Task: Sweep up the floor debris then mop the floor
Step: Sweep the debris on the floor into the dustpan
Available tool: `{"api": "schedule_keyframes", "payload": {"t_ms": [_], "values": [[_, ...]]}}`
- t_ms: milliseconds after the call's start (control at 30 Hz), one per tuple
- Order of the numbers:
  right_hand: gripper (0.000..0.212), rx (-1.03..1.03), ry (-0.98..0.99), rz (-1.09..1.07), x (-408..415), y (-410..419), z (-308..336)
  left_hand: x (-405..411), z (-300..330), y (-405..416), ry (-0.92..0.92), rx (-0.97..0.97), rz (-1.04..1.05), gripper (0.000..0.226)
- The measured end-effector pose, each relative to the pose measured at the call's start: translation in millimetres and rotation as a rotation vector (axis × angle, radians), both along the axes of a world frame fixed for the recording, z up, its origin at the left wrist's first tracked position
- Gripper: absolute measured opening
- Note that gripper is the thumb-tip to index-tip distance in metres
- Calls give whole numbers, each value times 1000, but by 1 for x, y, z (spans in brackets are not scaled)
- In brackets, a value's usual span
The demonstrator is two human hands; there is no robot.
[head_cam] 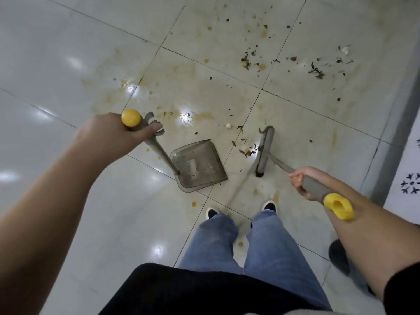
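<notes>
One dustpan [198, 165] is sitting at frame centre, its long handle being gripped near the yellow cap by the left hand [109, 133]. One broom [264, 151] is lying just right of it — the right hand [302, 181] is wrapping round its grey handle. Debris [246, 151] is lying between broom and pan; more is scattered upper right. Two shoes [212, 212] are standing on the stained floor [68, 53].

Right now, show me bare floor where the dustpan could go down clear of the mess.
Free: the clean tiles left of the left hand, and those left of the jeans. Crowded: debris between dustpan and broom head; scattered bits and stains farther ahead.
</notes>
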State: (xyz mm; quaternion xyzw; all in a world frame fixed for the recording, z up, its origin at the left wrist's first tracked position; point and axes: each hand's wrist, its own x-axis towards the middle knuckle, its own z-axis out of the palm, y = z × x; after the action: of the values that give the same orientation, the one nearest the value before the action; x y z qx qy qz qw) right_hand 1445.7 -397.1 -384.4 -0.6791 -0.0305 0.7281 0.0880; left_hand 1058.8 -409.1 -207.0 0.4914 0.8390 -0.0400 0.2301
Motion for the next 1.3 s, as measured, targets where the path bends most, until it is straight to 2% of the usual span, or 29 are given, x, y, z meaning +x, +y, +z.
{"api": "schedule_keyframes", "payload": {"t_ms": [33,167,267,400,467,600,700,767,800,900,933,1067,1133,1233,1300], "values": [[37,-7,29,-106,4,-4,6,-2,-1,2,3,0,7,79],[34,-23,-77,-115,25,-5,24,-14,-6,12,-6,26,34,74],[43,-113,-232,81,35,-6,21,-20,-7,22,-26,33,30,89],[53,-72,-392,471,32,3,5,-15,-8,33,-2,-30,40,101],[42,-80,-389,545,21,8,-3,-6,-10,36,16,-28,54,95],[25,-120,-300,590,-20,7,-18,14,-14,43,71,3,92,66],[12,-112,-184,492,-52,-5,-19,28,-17,50,73,24,97,63],[19,-99,-111,350,-58,-3,-17,36,-17,54,88,29,75,61],[24,-99,-57,273,-55,1,-16,39,-17,56,96,24,62,60],[57,-126,82,-8,-34,15,-14,44,-18,61,118,-3,31,61],[61,-125,122,-91,-27,19,-9,46,-19,62,128,-9,17,63],[38,-145,173,-383,10,13,20,54,-22,66,153,6,-27,67],[41,-173,164,-387,14,6,28,58,-23,70,153,29,-30,65],[58,-187,149,-205,-4,-1,30,63,-23,76,151,41,-35,64],[50,-176,161,-226,-16,-3,26,64,-23,78,156,35,-40,64]]}}
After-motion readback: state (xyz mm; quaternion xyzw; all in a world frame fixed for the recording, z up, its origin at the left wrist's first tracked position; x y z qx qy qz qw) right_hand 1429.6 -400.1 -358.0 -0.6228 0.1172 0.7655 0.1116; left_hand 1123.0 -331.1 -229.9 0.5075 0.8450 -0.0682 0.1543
